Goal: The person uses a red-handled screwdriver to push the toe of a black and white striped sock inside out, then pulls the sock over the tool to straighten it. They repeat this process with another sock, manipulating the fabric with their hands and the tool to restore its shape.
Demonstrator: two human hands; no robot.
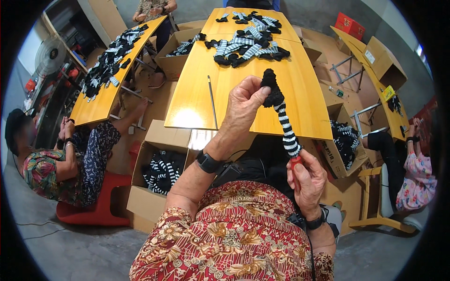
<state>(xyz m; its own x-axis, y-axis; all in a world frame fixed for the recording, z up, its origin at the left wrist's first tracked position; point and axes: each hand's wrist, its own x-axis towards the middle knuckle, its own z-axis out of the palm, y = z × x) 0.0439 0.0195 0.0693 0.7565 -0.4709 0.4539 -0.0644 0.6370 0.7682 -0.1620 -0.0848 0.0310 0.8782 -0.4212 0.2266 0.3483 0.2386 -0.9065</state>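
Above the near table edge, a small knitted striped leg-like piece (pixel 286 122) is stretched between my hands. Its black fuzzy end (pixel 273 93) is pinched between the thumb and fingers of my left hand (pixel 248 97). My right hand (pixel 307 178) is closed around a red handle (pixel 296 161) at the lower striped end. The handle's far part appears to run inside the tube, so the kind of tool is hidden. A long dark thin rod (pixel 212 102) lies on the yellow table (pixel 187 98), left of my left hand.
Striped pieces (pixel 248 44) are heaped farther up the table. Open cardboard boxes (pixel 164 136) of similar pieces stand at both sides. A person (pixel 65 159) sits at left by another loaded table (pixel 89 105); another person (pixel 415 180) sits at right. Someone (pixel 154 11) is at the back.
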